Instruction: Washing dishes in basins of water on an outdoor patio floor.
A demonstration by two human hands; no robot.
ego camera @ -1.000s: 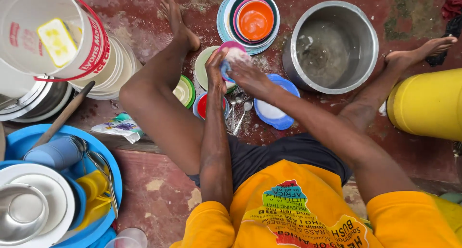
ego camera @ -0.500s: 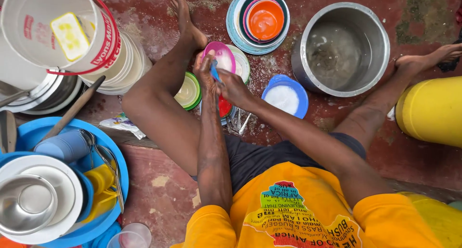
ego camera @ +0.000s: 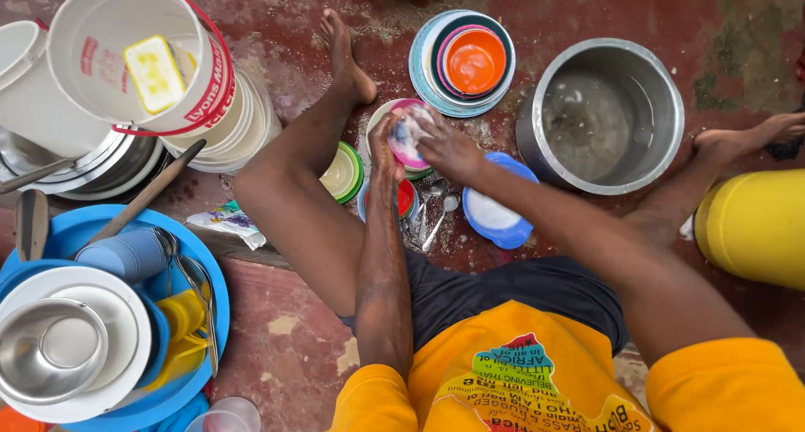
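pink bowl (ego camera: pixel 408 139) | gripped by left hand (ego camera: pixel 385 144) | right hand (ego camera: pixel 449 147) inside it

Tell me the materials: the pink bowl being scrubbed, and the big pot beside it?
Pink bowl, held in the left hand and rubbed by the right hand: likely plastic, going by its saturated opaque colour and thin rim; suds hide the finish. Big pot: metal, probably steel or aluminium, with a grey, dully reflective wall.

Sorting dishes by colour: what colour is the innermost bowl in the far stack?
Orange bowl, seen clearly in the head view.
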